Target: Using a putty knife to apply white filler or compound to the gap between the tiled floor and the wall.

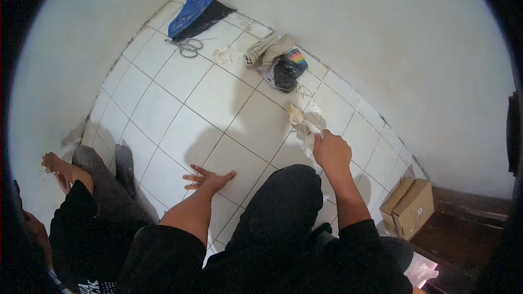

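Note:
My left hand leans on the white tiled floor, its fingers spread apart and holding nothing. In front of my right knee, my right hand is closed around one end of a crumpled off-white and tan strip; whether it is cloth or plastic I cannot tell. Thin white scraps lie beside the strip. Farther off, against the wall, sits a heap of beige cloth, which looks like socks, with a dark crumpled bundle bearing a rainbow-striped patch.
A blue broom with black bristles stands in the far corner, with grey-handled scissors on the floor before it. A pale scrap lies nearby. Another person sits close on my left. At right is a cardboard box.

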`<state>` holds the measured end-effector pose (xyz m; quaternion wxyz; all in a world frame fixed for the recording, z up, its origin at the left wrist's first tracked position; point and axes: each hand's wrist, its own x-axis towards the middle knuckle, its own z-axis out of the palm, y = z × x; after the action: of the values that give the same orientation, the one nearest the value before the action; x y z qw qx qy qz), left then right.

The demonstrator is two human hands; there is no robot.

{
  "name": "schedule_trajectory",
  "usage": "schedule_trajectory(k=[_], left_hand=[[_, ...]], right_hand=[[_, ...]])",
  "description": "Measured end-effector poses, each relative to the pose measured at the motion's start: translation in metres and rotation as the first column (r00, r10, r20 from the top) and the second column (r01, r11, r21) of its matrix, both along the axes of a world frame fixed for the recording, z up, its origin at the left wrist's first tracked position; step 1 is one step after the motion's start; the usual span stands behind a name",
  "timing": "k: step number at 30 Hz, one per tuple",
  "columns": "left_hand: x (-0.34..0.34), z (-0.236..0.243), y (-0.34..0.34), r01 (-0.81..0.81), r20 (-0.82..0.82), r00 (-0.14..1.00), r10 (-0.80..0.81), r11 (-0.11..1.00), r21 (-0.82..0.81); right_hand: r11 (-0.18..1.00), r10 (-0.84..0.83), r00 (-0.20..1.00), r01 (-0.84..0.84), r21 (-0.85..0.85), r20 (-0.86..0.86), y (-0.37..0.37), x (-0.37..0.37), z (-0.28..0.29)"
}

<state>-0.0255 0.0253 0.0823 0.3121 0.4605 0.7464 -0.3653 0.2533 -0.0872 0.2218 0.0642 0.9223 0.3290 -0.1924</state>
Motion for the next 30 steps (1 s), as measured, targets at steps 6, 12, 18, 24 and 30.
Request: schedule_trajectory(k=[6,12,18,24,30], left_hand=[[0.006,0.005,0.002,0.026,0.051,0.998,-0.025,1.0,-0.015],[0.002,0.002,0.001,0.036,0.029,0.999,-0.035,0.999,-0.034],[-0.002,-0.002,0.001,0.002,0.054,0.999,-0.003,1.0,0.022],[0.011,0.017,0.003,0.031,0.036,0.999,-0.03,0.999,-0.008],[-0.003,-0.007,-0.002,0.059,0.007,0.998,-0.059,0.998,-0.005]], right_hand=[[0.998,-0.025,0.999,0.027,0.062,-0.033,-0.012,0.002,-0.014],[0.984,-0.167,0.986,0.167,0.059,-0.009,-0.023,0.016,-0.02],[0.971,-0.031,0.999,0.035,0.239,-0.019,-0.046,0.028,-0.048],[0.95,-0.109,0.994,0.112,0.29,-0.027,-0.053,0.033,-0.051],[0.936,-0.109,0.991,0.13,0.328,-0.082,-0.039,0.015,-0.062]])
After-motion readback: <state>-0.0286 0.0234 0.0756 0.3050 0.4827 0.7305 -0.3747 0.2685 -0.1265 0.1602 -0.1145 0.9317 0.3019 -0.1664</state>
